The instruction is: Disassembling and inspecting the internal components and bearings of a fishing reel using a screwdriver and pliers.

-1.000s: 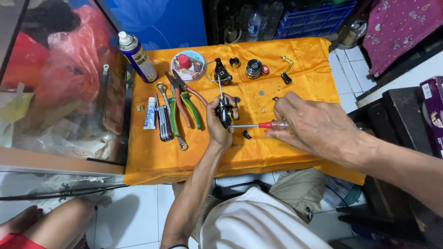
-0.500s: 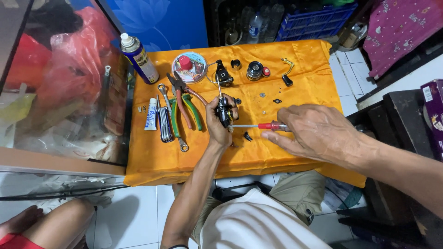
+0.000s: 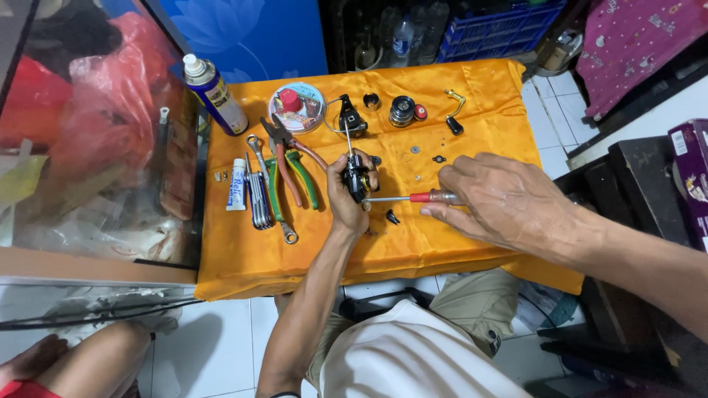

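Left hand [image 3: 346,197] grips a small black reel body [image 3: 357,177]; right hand [image 3: 501,199] pinches a red-handled screwdriver [image 3: 409,197], tip apparently at a screw. Steady turning needed next.

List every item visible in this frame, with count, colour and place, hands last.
Cloth: one, orange, covering the table.
Spray can: one, blue and yellow with white cap, far left corner.
Round tin: one, clear with a red cap inside, far edge.
Pliers: two pairs, red-handled and green-handled, left of centre.
Wrench set: one, silver, beside the pliers.
Small tube: one, white, left edge.
Reel parts: several, black, along the far edge.
Crank handle: one, gold and black, far right.
Screwdriver: one, red handle, centre.
Reel body: one, black, centre.
Left hand: gripping the reel body.
Right hand: holding the screwdriver.
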